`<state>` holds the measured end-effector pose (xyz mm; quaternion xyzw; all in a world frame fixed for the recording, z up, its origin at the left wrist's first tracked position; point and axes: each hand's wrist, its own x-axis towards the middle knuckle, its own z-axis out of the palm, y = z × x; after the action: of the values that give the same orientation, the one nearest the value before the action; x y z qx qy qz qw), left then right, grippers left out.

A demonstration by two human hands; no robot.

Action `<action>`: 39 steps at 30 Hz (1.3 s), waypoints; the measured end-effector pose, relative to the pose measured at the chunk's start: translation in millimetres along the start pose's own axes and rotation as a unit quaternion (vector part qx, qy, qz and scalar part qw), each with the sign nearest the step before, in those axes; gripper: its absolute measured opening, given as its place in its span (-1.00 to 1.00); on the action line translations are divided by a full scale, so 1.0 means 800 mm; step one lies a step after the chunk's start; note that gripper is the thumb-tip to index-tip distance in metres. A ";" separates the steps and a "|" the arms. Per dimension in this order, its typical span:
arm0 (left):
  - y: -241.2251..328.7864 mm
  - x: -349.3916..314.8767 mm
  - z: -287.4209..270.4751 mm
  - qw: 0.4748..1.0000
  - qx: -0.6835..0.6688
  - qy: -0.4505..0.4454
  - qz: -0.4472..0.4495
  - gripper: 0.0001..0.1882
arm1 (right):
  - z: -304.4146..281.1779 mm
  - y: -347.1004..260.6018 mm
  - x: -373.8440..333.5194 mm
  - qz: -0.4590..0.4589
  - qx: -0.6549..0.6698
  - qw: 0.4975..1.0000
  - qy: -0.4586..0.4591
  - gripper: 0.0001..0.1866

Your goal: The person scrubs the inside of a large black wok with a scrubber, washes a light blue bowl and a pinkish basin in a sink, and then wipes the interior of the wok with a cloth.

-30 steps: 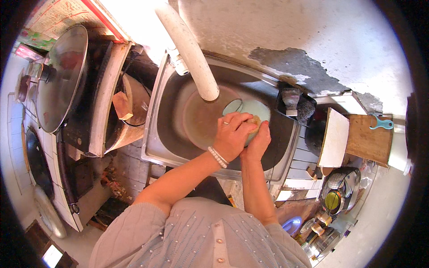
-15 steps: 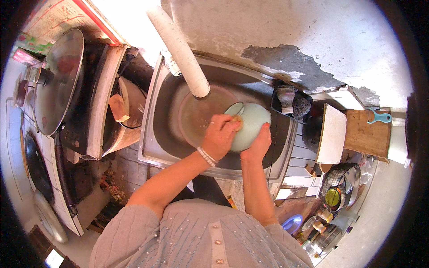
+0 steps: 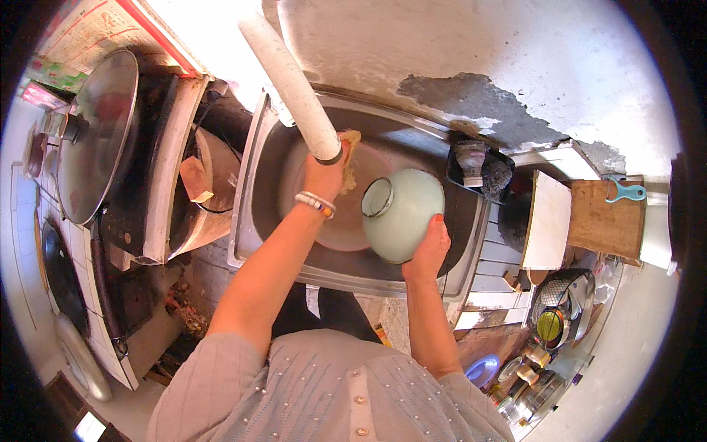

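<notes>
Nearest, the person's grey beaded top [image 3: 317, 383] fills the bottom, just before the front edge of a metal sink [image 3: 346, 283]. Over that edge, toward the right-hand end, reaches the right hand [image 3: 427, 252], its grip closed on the side of a pale green bowl [image 3: 409, 214]; some of its fingers are hidden. The bowl hangs tilted over the sink's right half, outer wall and dark-lined foot ring [image 3: 378, 197] showing, the ring facing up and leftward.

Left of the bowl and apart from it, the left hand [image 3: 322, 175], a beaded bracelet [image 3: 315, 205] at its wrist, has its grip closed on a tan fibrous scrubber [image 3: 352, 166]. The mouth of a white pipe spout [image 3: 291, 81] covers part of that hand. Below lies a round vessel [image 3: 359, 239] whose kind I cannot tell.

At the sink's far right corner sits a black caddy [image 3: 455, 171] with a steel-wool pad [image 3: 496, 175]. Behind the far edge rises a pale wall [image 3: 353, 44] with a grey peeled patch [image 3: 479, 103].
</notes>
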<state>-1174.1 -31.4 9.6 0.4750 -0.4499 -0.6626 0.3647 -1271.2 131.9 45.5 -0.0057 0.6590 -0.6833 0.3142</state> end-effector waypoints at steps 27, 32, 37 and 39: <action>0.001 -0.099 0.019 0.804 0.282 -0.161 0.499 -0.79 | 0.005 -0.015 0.023 0.092 0.159 0.982 0.036 -0.57; -0.032 -0.086 -0.025 0.829 0.368 -0.158 0.390 -0.82 | 0.006 -0.034 0.025 0.071 0.169 0.982 0.054 -0.56; -0.079 -0.043 -0.059 0.841 0.476 -0.159 0.205 -0.82 | -0.009 -0.039 0.024 0.066 0.087 0.994 0.004 -0.59; -0.079 -0.030 -0.066 0.829 0.520 -0.137 0.152 -0.81 | -0.032 -0.035 0.019 0.039 0.018 0.999 -0.024 -0.60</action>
<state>-1120.1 -2.0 -50.3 0.4244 -0.8399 -0.3250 0.0938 -1306.2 146.0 61.4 0.0091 0.6388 -0.6815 0.3568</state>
